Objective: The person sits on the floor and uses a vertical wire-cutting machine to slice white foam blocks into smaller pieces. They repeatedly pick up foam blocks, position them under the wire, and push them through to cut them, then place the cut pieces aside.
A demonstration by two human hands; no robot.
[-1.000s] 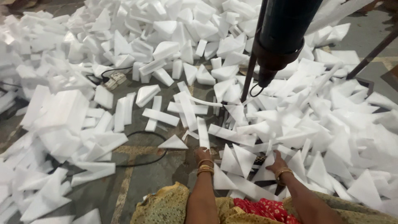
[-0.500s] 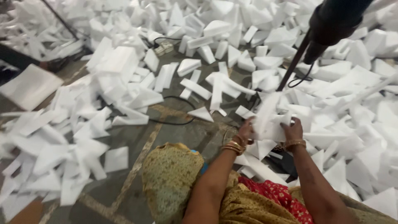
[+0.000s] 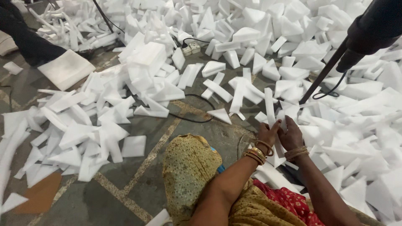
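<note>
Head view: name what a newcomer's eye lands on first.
White foam offcuts cover most of the floor, heaped thickest across the top and right. At lower centre, the left hand and right hand meet on a long white foam strip. A dark pole slants in from upper right.

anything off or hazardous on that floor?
Yes. A white power strip and black cable lie on the floor among loose white foam offcuts, partly buried, which looks like a trip or snag risk. Both hands, left and right, hold a long foam strip upright.

Foam strip [image 3: 270, 109] between both hands, floor [image 3: 109, 188] beneath
</note>
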